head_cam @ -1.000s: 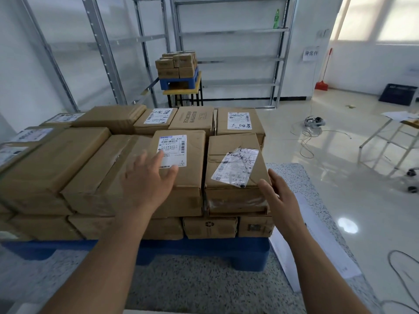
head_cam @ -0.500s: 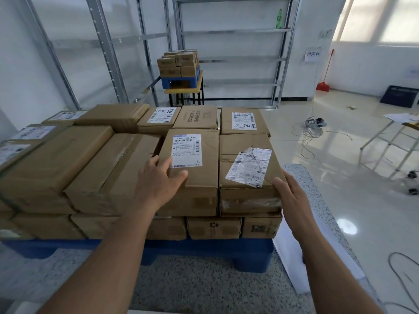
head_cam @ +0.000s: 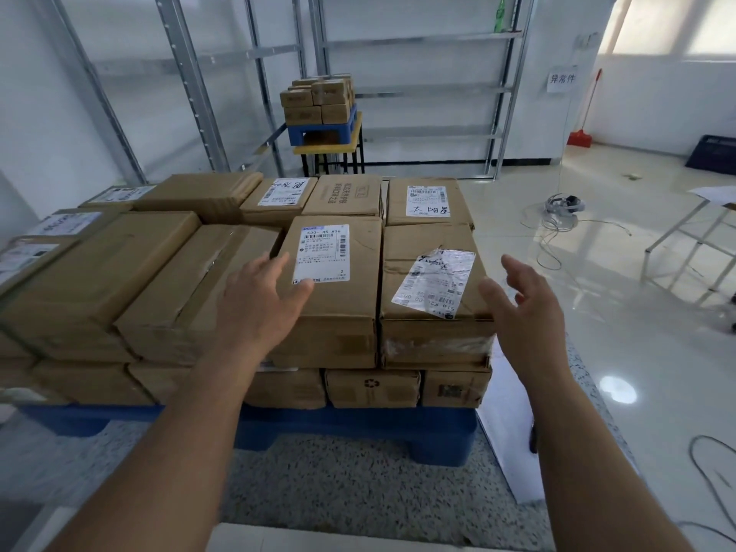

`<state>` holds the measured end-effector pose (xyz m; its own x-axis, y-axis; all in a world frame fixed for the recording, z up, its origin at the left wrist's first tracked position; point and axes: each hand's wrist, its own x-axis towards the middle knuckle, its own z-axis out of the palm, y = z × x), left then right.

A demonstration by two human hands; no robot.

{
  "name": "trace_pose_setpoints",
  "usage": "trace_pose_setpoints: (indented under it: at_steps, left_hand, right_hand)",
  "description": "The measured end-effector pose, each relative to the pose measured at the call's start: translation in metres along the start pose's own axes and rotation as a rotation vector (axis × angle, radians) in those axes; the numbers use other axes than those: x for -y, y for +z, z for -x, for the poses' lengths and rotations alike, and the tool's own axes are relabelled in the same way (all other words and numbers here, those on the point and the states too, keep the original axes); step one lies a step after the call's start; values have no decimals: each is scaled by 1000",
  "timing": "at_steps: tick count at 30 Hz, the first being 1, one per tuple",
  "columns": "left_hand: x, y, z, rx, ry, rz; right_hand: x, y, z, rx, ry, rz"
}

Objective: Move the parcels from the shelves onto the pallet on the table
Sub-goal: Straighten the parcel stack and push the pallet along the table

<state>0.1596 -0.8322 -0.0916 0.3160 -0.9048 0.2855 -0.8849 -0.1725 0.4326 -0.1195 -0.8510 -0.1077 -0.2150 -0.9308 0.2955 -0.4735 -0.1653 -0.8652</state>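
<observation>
Head view: left hand (head_cam: pixel 261 300) grip wide, fingers spread, resting on the top near corner of the labelled parcel (head_cam: pixel 330 288), thumb at the label's lower edge. Right hand (head_cam: pixel 521 308) grip wide, holding nothing, just beside the right edge of the taped parcel (head_cam: pixel 434 296), contact unclear. Both parcels sit side by side, touching, on top of the stacked boxes on the blue pallet (head_cam: pixel 358 428), which stands on the speckled worktop (head_cam: pixel 358 488). Metal shelves (head_cam: pixel 418 89) stand well beyond both hands.
</observation>
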Motion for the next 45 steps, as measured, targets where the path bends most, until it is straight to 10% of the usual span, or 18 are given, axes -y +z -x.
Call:
trace_pose_setpoints:
  at_steps: [18, 26, 45]
  left_hand:
    - [127, -68, -4, -60, 2, 74]
    - [203, -78, -34, 139, 36, -262]
    - [251, -90, -65, 67, 22, -313]
  right_hand:
    - [127, 148, 69, 167, -346, 133]
    - [156, 233, 96, 421, -512, 742]
    - [158, 258, 97, 427, -423, 1062]
